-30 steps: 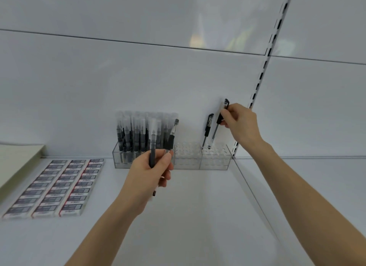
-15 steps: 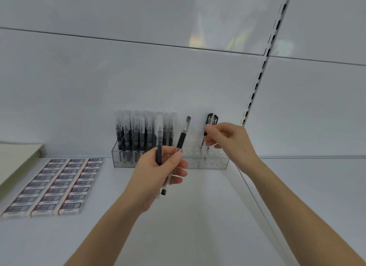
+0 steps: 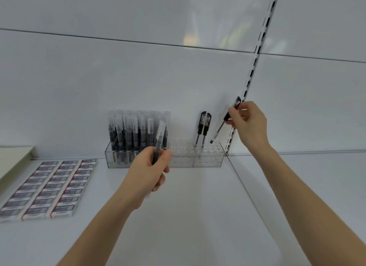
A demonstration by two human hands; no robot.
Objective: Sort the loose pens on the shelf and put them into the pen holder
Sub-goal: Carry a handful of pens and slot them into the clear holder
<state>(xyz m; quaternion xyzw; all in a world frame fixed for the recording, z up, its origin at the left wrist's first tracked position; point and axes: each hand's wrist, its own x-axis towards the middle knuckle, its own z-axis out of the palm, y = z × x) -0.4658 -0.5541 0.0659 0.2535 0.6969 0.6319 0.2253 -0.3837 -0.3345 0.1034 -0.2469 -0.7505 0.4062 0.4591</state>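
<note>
Largely, the pen holder (image 3: pixel 181 159) is filled at left, two pens (image 3: pixel 204 129) are seated at right; a clear-capped pen (image 3: pixel 160 136) is gripped by the left hand (image 3: pixel 147 172), a black-capped pen (image 3: pixel 219 129) pinched above it by the right hand (image 3: pixel 248 127).

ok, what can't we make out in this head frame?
Head view:
- Print on the eraser packs: too small, blurred.
- Count of stored pens in the pen holder: they overlap.
- Middle of the clear-capped pen: covered by the left hand.
- Hole the right hand aims the black pen at: transparent holder, unreadable.
- Rest of the beige object: cut by left edge.
</note>
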